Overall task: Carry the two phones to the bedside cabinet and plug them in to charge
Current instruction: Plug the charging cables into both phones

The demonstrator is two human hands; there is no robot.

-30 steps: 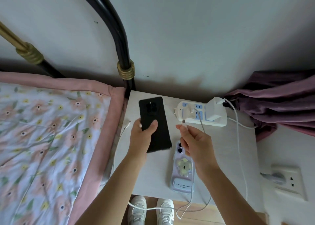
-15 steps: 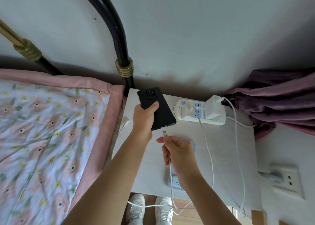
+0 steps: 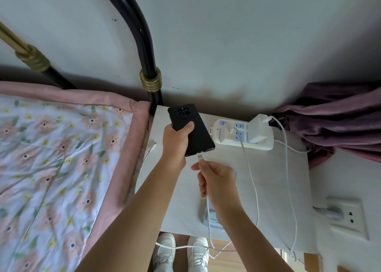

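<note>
Now mid-plug: black phone (image 3: pixel 190 129) held up off the bedside cabinet (image 3: pixel 274 181) in the left hand (image 3: pixel 176 141), thumb pressed on the back below the camera ring, other fingers wrapped round the far edge and out of sight. White cable (image 3: pixel 250 168) pinched just behind its connector (image 3: pixel 199 155) by thumb and forefinger of the right hand (image 3: pixel 216 182), remaining fingers curled loosely round the cord; connector tip just at the port on the phone's lower edge, whether seated or only touching not clear. Second phone (image 3: pixel 212 220), pale lilac case, lying flat on the cabinet, mostly hidden under the right wrist, no cable seen going into it. Handling, as a judgement: phone rigid, light enough for one hand, matte back likely grippy but glass face fragile, so best held by the long edges as here, bottom edge left free; cable soft and limp, useless to push from further back, so best gripped at the stiff plug shell and kept square to the port. Count: two phones; one power strip (image 3: pixel 242 133) with two chargers plugged in; two white cables running from it, plus a loose connector end (image 3: pixel 153 143) at the cabinet's left edge beside the bedspread (image 3: pixel 61 158); one wall socket (image 3: pixel 348 216) to the right with a grey plug in it; two white shoes (image 3: pixel 165 251) below.
</note>
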